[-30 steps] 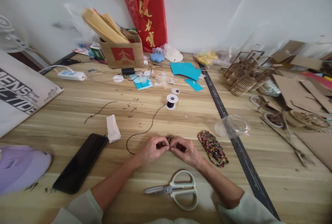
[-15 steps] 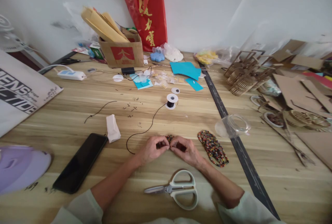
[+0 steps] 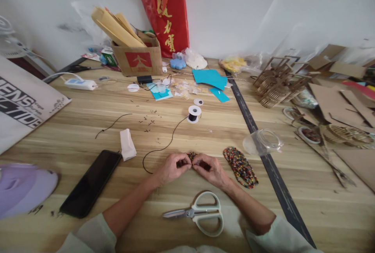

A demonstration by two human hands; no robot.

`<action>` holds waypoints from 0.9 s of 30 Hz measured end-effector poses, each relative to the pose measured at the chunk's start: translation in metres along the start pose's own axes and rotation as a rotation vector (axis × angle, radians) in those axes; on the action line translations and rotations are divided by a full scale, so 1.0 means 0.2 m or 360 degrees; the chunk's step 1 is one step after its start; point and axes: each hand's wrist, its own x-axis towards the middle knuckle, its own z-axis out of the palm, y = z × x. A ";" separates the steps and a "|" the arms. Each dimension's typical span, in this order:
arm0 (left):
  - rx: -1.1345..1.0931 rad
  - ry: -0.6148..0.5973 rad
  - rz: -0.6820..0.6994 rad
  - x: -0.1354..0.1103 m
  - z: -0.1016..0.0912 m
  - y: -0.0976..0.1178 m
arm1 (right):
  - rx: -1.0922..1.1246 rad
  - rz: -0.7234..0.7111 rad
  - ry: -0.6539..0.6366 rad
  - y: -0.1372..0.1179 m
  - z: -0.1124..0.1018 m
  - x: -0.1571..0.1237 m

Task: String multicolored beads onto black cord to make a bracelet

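My left hand (image 3: 175, 167) and my right hand (image 3: 210, 169) meet fingertip to fingertip, each in a pinch on a bead strand. Part of this multicoloured bead strand (image 3: 191, 156) shows just behind the fingers; the rest is hidden. A black cord (image 3: 159, 149) runs from a white spool (image 3: 193, 114) and curves down toward my left wrist; whether it reaches my fingers is hidden. To the right of my right hand lies a coiled pile of similar bead strands (image 3: 240, 167). White-handled scissors (image 3: 202, 213) rest between my forearms, blades pointing left.
On the left are a black phone (image 3: 91, 184), a folded white paper (image 3: 127, 145) and a purple-and-white object (image 3: 26, 190). A clear plastic bag (image 3: 262, 142) lies across the black strip (image 3: 277, 176). Behind stand a cardboard box (image 3: 137, 58), a red bag (image 3: 172, 14) and wooden baskets (image 3: 275, 83).
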 end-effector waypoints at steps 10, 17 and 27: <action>0.0027 0.0004 0.0021 0.00 0.00 -0.01 | 0.0002 0.0019 -0.0007 -0.01 0.00 0.00; 0.0013 -0.0001 0.0021 0.00 0.00 -0.01 | 0.0002 0.0049 0.0000 -0.01 0.00 0.00; 0.0028 0.0015 0.0033 0.00 0.01 -0.02 | 0.0003 0.0043 0.0001 -0.01 0.00 0.00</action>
